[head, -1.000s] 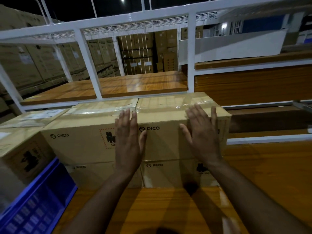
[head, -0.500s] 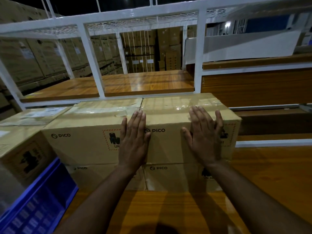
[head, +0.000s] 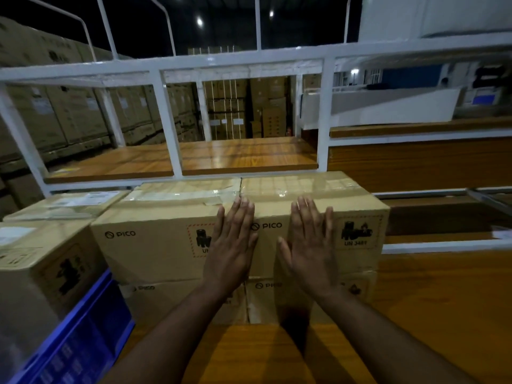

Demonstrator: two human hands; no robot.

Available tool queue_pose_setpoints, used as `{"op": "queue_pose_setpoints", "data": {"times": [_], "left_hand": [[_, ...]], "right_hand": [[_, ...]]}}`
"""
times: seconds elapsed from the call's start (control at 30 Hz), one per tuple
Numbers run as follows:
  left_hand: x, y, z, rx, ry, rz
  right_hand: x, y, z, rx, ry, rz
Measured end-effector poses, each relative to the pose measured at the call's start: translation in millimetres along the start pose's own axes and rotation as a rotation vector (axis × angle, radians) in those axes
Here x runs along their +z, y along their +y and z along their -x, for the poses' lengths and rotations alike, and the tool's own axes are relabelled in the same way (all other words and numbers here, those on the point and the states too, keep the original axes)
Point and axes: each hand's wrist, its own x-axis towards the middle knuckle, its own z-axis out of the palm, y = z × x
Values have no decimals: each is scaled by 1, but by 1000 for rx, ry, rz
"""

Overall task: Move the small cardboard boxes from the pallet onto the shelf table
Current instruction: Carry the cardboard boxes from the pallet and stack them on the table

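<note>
Taped cardboard box (head: 310, 217), flat hands (head: 231, 246) apparently pressing

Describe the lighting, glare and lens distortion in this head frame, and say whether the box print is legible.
Head view: dim warehouse with a dark ceiling and small bright lamps; glare streaks on the glossy wooden shelf and on the tape across the box tops; wide-angle bending bows the white frame; PICO print is legible, and the left hand and right hand look fairly sharp.

Dim scene; ceiling lamps (head: 199, 22) give pt light. Glare on shelf board (head: 235, 153). Wide-angle bending at edges; bkgd soft, possibly motion blur.
</note>
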Motion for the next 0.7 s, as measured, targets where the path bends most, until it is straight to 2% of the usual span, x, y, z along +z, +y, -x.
{"op": "queue_pose_setpoints", "data": {"times": [0.27, 0.37, 0.5, 0.6, 0.7], "left_hand": [[-6, -1, 3, 11, -53, -6], [-22, -1, 3, -13, -151, 1], [-55, -2, 2, -44, -304, 104], [-78, -6, 16, -106, -261, 191], [-110, -5, 43, -172, -185, 212]], "right_hand": [[-20, -9, 1, 33, -110, 33], [-37, -14, 0, 60, -159, 2], [-64, -21, -3, 101, -317, -92], [-85, -31, 5, 145, -378, -183], [-113, -51, 29, 157, -356, -240]]}}
